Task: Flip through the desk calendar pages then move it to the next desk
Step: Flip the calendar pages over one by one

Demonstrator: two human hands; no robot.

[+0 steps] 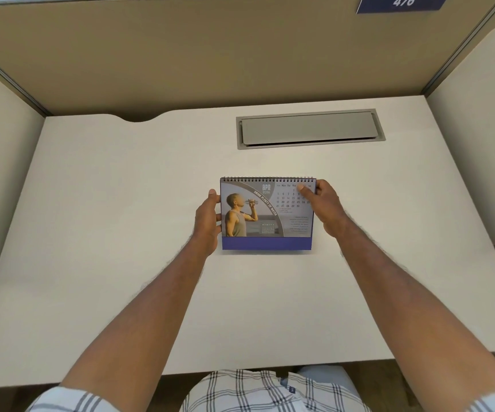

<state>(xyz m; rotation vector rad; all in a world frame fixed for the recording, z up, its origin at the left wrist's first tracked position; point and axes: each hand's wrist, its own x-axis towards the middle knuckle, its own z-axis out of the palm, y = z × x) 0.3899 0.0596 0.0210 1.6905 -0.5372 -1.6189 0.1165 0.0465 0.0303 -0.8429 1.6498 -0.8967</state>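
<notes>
Pale tabletop (121, 203) with a curved notch cut into its far edge. Set flush into it, far right: grey rectangular cable hatch (310, 128), lid closed. Behind, a tan partition wall (181, 55) bearing a blue placard (402, 3) numbered 476.

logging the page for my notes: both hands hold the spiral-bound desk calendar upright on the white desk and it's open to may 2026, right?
Not quite: the head view shows the spiral-bound desk calendar open to APR 2026, not May. The rest holds: left hand and right hand hold it upright on the white desk.
</notes>
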